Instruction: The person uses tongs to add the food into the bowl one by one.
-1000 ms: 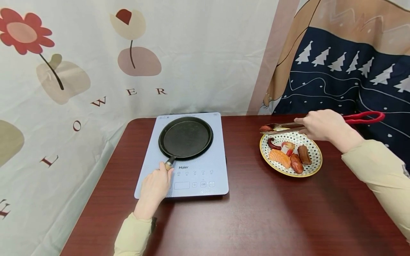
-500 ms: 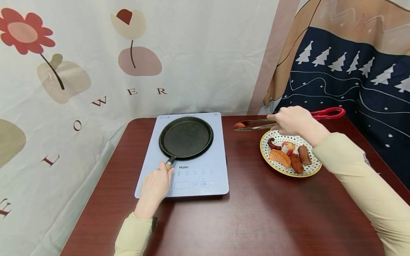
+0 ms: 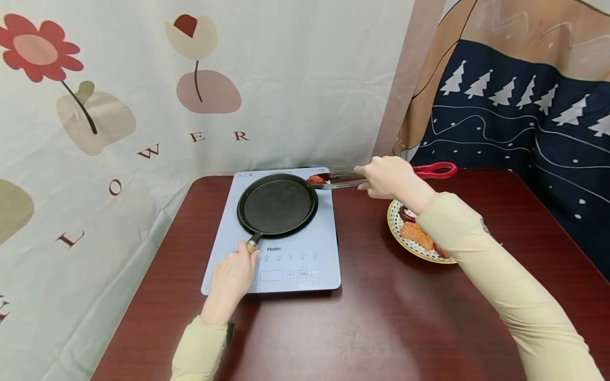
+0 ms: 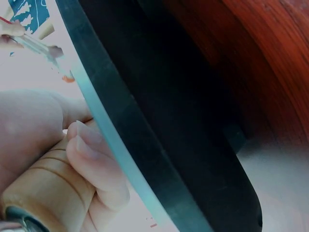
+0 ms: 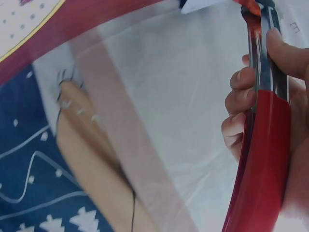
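Since the earlier frames, the right hand [image 3: 391,177], grasping the tongs [image 3: 345,184], has moved leftward from the plate [image 3: 394,233], bringing a reddish piece of food [image 3: 316,180] to the pan's upper right rim; whether they touch is unclear. Nothing lies in the pan [image 3: 276,203] yet, while a salmon slice [image 3: 416,234] and other pieces remain on the plate, partly hidden by the sleeve [image 3: 452,225]. The left hand [image 3: 233,272] grips the handle [image 3: 251,244], the pan sits inside the cooker's [image 3: 316,243] edges, and open worktop [image 3: 362,233] separates cooker from plate.
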### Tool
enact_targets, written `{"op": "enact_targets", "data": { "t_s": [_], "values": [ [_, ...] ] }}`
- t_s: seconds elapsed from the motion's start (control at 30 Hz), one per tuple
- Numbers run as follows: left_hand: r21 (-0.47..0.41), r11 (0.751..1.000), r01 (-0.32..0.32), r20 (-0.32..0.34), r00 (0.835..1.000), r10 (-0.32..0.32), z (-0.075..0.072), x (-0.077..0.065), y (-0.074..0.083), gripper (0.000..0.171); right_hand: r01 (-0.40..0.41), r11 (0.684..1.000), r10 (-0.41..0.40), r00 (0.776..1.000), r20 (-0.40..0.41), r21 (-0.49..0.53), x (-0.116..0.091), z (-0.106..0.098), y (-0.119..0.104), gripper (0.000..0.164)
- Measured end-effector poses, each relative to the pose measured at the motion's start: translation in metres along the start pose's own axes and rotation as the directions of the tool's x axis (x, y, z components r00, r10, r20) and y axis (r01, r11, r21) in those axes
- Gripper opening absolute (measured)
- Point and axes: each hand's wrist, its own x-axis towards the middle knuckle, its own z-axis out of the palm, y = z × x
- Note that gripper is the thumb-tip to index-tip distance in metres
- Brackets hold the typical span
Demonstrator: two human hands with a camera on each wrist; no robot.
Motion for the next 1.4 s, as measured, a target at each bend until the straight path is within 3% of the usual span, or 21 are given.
{"op": "enact_targets", "data": {
  "t_s": [0.5,0.73,0.87,1.4],
  "values": [
    [-0.001,1.000,0.006,0.019,1.000,-0.006,-0.001,0.000,0.001,0.029,-0.104,0.994,0.105,0.990,-0.098,0.018,0.038,0.024,-0.044,0.026],
    [-0.002,1.000,-0.002,0.002,1.000,0.002,-0.001,0.000,0.001,0.028,-0.088,0.996,0.086,0.982,-0.166,-0.001,0.047,0.030,-0.058,0.032],
    [-0.001,1.000,0.005,0.016,1.000,-0.005,-0.001,0.001,0.001,0.028,-0.080,0.997,0.075,0.980,-0.185,-0.021,0.053,0.036,-0.066,0.027],
    [0.006,1.000,0.019,0.042,0.999,-0.019,-0.002,0.002,0.001,0.028,-0.106,0.990,0.085,0.975,-0.206,-0.094,0.062,0.057,-0.083,0.036]
  ]
}}
